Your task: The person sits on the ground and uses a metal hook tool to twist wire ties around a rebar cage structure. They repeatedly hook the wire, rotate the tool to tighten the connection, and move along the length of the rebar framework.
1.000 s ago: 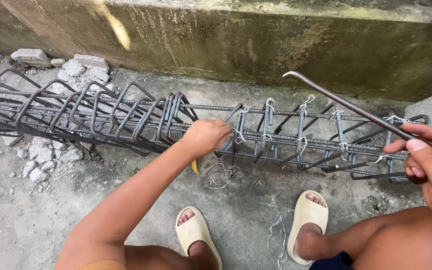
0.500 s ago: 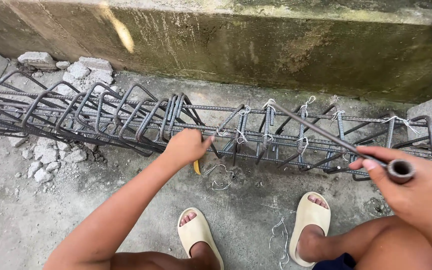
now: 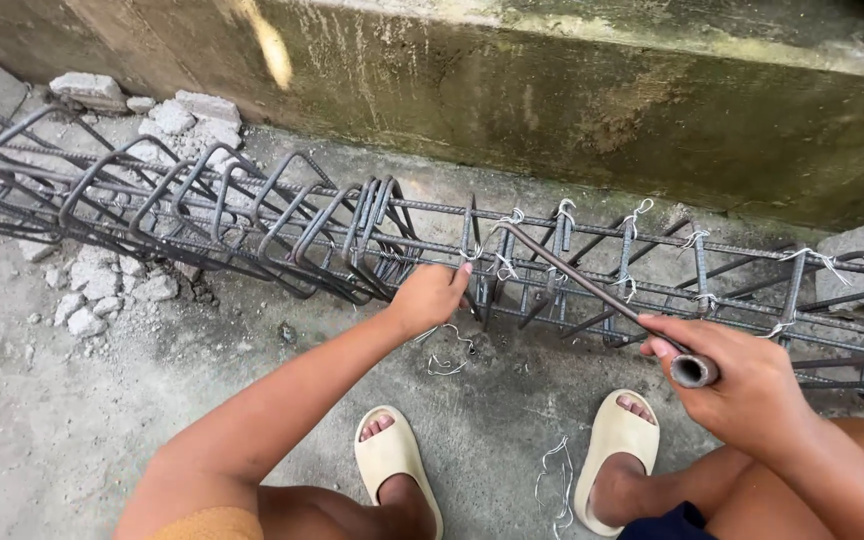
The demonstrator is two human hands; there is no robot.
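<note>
Bunched stirrups [image 3: 352,235] crowd the left hand [image 3: 430,297]; concrete floor [image 3: 92,440] open.

No packages, labels, signs or screens are visible.

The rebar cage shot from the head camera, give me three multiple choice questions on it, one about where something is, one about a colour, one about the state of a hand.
1. Where does the hooked tip of the metal rod sit?
A. at the top of the rebar cage
B. on the concrete ground
C. against the green hose

2. What colour are the two sandals?
A. black
B. pale cream
C. red

3. What is the right hand doing?
A. lying open on the knee
B. closed around the rod's tube end
C. holding a stone

Answers:
1 A, the hook meets a tied joint on the cage's upper bar, close to the left hand on a stirrup.
2 B, both are a light cream colour.
3 B, the fingers wrap the tube end.
</note>
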